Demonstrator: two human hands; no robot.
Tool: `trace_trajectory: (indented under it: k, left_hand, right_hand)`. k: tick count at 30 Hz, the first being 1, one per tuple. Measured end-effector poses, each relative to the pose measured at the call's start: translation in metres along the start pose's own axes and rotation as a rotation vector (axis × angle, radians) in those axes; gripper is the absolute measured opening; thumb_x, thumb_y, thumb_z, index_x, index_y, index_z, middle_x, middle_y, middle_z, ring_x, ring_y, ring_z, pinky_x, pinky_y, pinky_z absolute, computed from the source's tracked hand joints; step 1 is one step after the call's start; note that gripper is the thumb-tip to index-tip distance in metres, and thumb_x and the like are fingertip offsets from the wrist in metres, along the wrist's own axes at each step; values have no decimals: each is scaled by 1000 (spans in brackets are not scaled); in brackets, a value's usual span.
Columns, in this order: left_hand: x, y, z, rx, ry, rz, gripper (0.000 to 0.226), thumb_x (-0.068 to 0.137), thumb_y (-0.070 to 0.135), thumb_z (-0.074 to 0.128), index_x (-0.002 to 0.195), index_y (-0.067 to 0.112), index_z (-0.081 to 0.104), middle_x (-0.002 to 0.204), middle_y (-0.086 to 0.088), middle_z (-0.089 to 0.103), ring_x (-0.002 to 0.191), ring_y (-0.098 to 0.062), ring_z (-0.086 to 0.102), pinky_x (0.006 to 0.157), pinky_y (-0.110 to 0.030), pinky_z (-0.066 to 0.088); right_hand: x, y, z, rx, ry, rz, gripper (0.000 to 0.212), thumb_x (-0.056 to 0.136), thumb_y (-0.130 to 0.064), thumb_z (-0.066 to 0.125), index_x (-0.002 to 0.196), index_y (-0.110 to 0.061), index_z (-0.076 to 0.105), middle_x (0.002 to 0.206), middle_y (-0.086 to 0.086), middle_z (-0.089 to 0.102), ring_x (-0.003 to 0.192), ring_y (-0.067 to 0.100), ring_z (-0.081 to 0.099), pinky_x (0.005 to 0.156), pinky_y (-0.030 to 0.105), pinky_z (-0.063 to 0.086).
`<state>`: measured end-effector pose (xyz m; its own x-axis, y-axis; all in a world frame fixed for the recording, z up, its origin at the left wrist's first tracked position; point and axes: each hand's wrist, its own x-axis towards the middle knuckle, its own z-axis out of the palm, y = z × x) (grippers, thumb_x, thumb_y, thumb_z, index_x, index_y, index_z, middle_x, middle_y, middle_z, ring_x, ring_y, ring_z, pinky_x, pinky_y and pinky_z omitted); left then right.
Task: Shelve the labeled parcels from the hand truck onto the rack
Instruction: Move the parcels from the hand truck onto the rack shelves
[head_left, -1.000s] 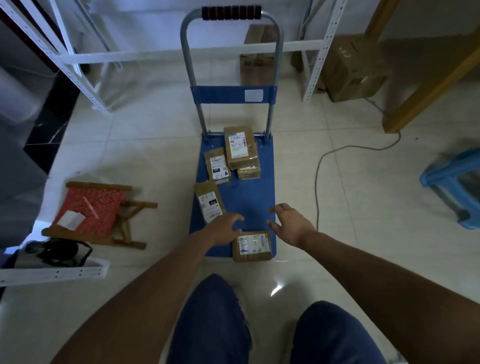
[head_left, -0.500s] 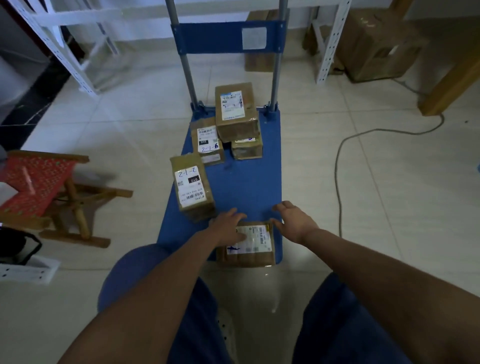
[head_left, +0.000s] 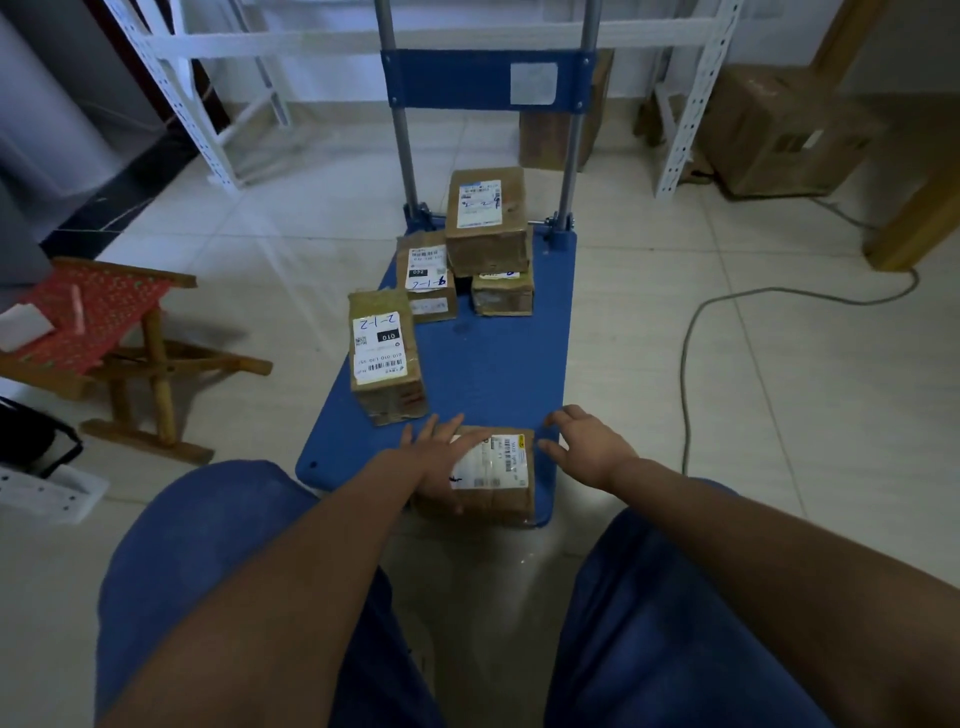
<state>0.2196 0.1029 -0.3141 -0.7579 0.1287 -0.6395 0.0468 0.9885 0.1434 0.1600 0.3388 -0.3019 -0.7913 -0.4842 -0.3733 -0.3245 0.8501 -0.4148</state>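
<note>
A blue hand truck (head_left: 488, 364) stands on the tiled floor with several labeled brown parcels on its deck. The nearest parcel (head_left: 493, 483) lies at the deck's front edge. My left hand (head_left: 439, 457) rests flat on its top and left side, fingers spread. My right hand (head_left: 587, 447) hovers open just right of that parcel, apart from it or barely touching its corner. A parcel marked 2-1-2 (head_left: 384, 358) stands at the deck's left edge. Further back are a parcel (head_left: 426, 280), a small one (head_left: 503, 296) and a taller one (head_left: 487, 221) stacked by the handle posts.
The white metal rack (head_left: 208, 104) rises behind and left of the truck. A wooden folding stool with a red seat (head_left: 98, 317) stands at left. Cardboard boxes (head_left: 779, 135) sit at the back right. A grey cable (head_left: 691, 332) curls across the floor right of the truck.
I have crouched and leaned closer, so the truck fills more of the view. My left hand moved onto the nearest parcel's top; my right hand came down beside it.
</note>
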Motion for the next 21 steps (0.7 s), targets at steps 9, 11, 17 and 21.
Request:
trace_trajectory:
  k: [9,11,17,21]
  left_hand:
    - [4,24,6,-205,155,-225,96,85,63,57,154,37,-4,162,-10,-11,148,-40,-5,116,-60,5]
    - [6,34,6,-227,194,-288,93,86,64,54,155,33,-1,162,-14,-5,146,-42,2,116,-57,12]
    - [17,62,6,-202,241,-408,87,89,66,48,154,26,5,154,-18,21,136,-39,28,107,-45,32]
    - [15,69,2,-250,264,-406,81,91,62,48,153,28,8,145,-15,37,129,-35,43,99,-43,40]
  right_hand:
    - [4,8,3,-38,-3,-52,40,100,-41,47,130,-14,51,134,9,47,118,29,52,98,39,44]
    - [5,8,6,-29,6,-50,41,100,-41,46,130,-14,51,133,9,48,117,28,52,97,39,45]
    - [7,15,11,24,18,-9,48,99,-39,47,141,-17,43,141,9,44,123,28,50,101,41,45]
    - [10,20,14,37,33,31,47,99,-41,48,139,-16,45,140,9,45,122,28,51,100,41,46]
